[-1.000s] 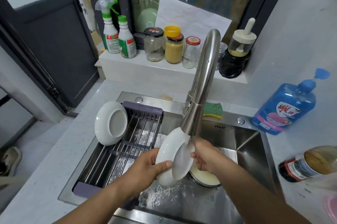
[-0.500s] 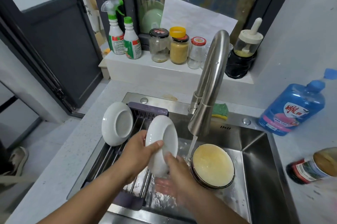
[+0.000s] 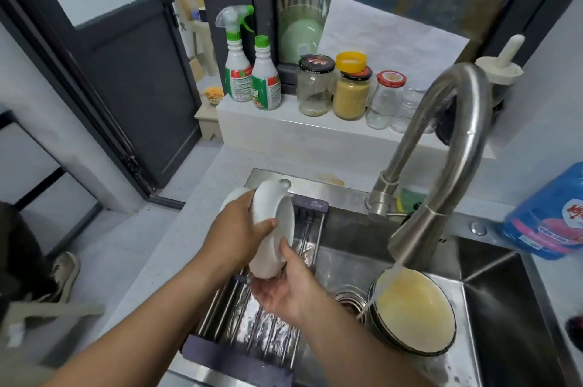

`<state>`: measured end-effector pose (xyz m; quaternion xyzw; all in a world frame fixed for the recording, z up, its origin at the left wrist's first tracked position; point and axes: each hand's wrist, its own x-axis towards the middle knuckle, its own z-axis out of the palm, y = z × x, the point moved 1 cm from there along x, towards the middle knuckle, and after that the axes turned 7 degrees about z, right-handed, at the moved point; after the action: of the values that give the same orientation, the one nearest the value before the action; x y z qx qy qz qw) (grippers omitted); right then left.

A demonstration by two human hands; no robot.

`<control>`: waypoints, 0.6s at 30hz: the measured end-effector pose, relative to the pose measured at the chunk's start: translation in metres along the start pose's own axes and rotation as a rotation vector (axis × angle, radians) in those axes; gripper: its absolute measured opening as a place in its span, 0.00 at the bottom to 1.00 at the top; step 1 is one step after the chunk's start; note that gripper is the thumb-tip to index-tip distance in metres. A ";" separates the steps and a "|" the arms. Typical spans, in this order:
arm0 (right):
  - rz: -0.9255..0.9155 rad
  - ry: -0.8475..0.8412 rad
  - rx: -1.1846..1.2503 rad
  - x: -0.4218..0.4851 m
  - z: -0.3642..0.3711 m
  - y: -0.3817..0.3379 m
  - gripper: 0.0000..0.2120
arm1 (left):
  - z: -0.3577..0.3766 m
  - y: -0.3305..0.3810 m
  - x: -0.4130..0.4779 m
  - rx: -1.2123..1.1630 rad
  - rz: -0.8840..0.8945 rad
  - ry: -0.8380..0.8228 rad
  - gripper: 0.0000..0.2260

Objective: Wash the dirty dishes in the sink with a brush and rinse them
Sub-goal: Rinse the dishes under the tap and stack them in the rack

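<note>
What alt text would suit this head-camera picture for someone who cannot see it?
A person's left hand grips a white bowl on edge over a drying rack in the sink, the right hand cupped beneath it. The faucet runs water onto a dirty bowl at right.

A single wide-angle camera worn on the head looks forward and down, close above the sink (image 3: 511,307) at lower right. The windowsill (image 3: 284,134) crosses mid-frame, and the door (image 3: 135,96) fills the upper left.
</note>
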<state>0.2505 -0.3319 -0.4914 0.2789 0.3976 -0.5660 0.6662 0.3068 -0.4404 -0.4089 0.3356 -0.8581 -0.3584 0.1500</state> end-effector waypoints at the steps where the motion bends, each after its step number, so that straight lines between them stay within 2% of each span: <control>1: 0.010 0.008 0.012 0.006 0.000 0.002 0.32 | 0.001 -0.005 0.003 0.069 -0.004 -0.010 0.23; 5: 0.045 0.078 0.015 0.033 0.005 0.008 0.33 | 0.006 -0.026 0.010 0.268 -0.043 -0.044 0.22; 18: 0.062 0.201 0.013 0.069 0.022 0.006 0.29 | 0.019 -0.058 0.022 0.412 -0.013 0.006 0.18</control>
<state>0.2637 -0.3860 -0.5384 0.3506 0.4501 -0.5169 0.6382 0.3085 -0.4756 -0.4635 0.3657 -0.9107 -0.1752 0.0784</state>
